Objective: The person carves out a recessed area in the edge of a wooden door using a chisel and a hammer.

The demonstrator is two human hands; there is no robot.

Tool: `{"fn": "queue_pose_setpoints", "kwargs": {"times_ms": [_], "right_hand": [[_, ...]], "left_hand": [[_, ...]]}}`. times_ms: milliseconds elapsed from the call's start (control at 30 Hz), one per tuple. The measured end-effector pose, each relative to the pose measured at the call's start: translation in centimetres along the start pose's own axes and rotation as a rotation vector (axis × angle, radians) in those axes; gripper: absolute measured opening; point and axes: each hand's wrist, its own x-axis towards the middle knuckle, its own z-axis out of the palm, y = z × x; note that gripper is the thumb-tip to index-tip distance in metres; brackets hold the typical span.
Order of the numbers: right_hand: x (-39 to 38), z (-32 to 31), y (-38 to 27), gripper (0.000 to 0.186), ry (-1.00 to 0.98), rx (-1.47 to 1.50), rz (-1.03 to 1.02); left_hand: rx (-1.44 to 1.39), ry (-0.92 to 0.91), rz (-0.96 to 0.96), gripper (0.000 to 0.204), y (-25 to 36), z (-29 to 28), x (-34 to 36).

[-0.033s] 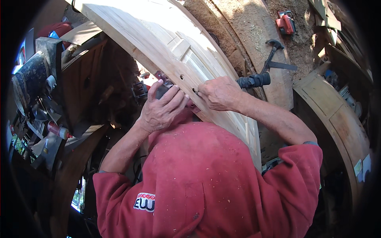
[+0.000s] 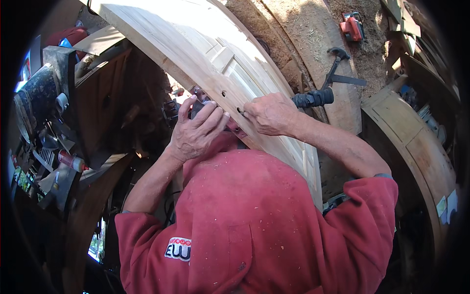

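A pale wooden panel door [image 2: 196,59] lies slantwise in front of me, with two round holes in its near stile. My right hand [image 2: 272,113] rests over the stile beside the lower hole [image 2: 239,110]. Its fingers pinch at something small and thin, mostly hidden by the fingertips. At the door's near edge is my left hand [image 2: 198,128], fingers bent inward and thumb raised. Between that thumb and the fingers shows a greyish thing I cannot make out.
Beyond my right hand lies a black cylindrical tool [image 2: 313,99]. A hammer [image 2: 339,55] and a square [image 2: 348,80] lie on a dusty board, with a red power tool [image 2: 352,27] farther off. Curved-looking wooden panels [image 2: 409,130] stand right; a clear red-labelled bottle [image 2: 72,160] is left.
My left hand has shifted slightly left, its fingertips drawing back a little from the door edge. My right hand stays at the lower hole.
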Motion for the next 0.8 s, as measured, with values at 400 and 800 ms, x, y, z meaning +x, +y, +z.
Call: {"fn": "queue_pose_setpoints", "kwargs": {"times_ms": [400, 800], "right_hand": [[0.7, -0.9, -0.1, 0.026, -0.079, -0.018, -0.005], [0.3, -1.0, -0.7, 0.026, -0.077, -0.019, 0.024]], "left_hand": [[-0.086, 0.047, -0.048, 0.039, -4.2, -2.7, 0.8], [-0.179, 0.086, -0.49, 0.036, 0.2, -1.8, 1.3]]}}
